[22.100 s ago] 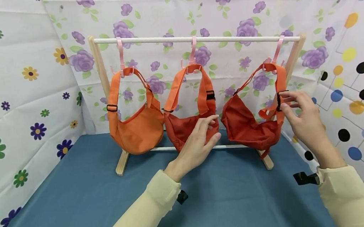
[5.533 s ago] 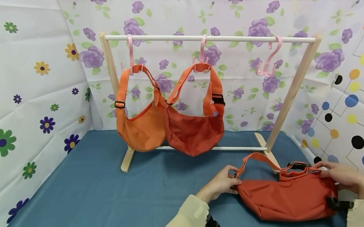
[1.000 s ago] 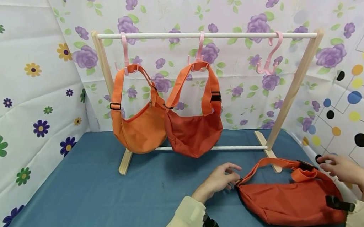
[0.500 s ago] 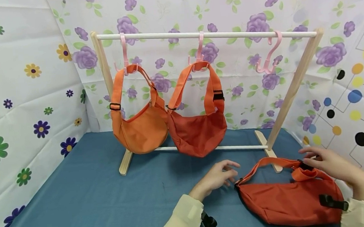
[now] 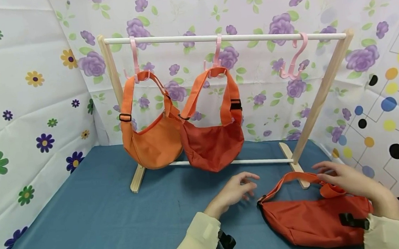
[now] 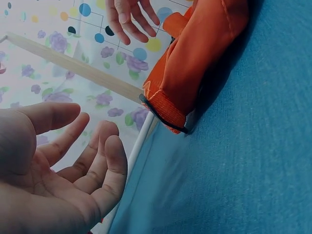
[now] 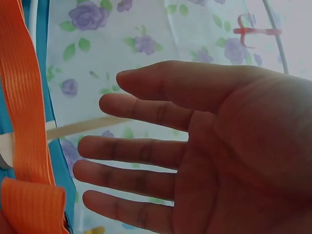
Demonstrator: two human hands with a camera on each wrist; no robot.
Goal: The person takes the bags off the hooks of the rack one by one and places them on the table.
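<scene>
A red-orange shoulder bag [image 5: 309, 221] lies on the blue tablecloth at the front right, its orange strap [image 5: 291, 178] looped behind it. My right hand [image 5: 348, 181] is over the strap's right part, hiding the buckle in the head view; in the right wrist view its fingers are straight and hold nothing. My left hand [image 5: 234, 192] hovers left of the bag's end, fingers loosely bent around nothing. In the left wrist view a gap shows between this hand [image 6: 73, 161] and the bag's dark-trimmed end [image 6: 165, 109].
Behind stands a wooden rack with a white rail [image 5: 249, 37]. An orange bag [image 5: 155, 143] and a red bag [image 5: 215, 146] hang there from pink hooks. A third pink hook [image 5: 293, 64] hangs bare at the right. The rack's right foot [image 5: 294, 164] reaches toward the strap.
The right bag came off its hook and was laid on the table; both hands held its ends, then released it. Lately my right hand moved left over the strap, my left hand slightly away.
</scene>
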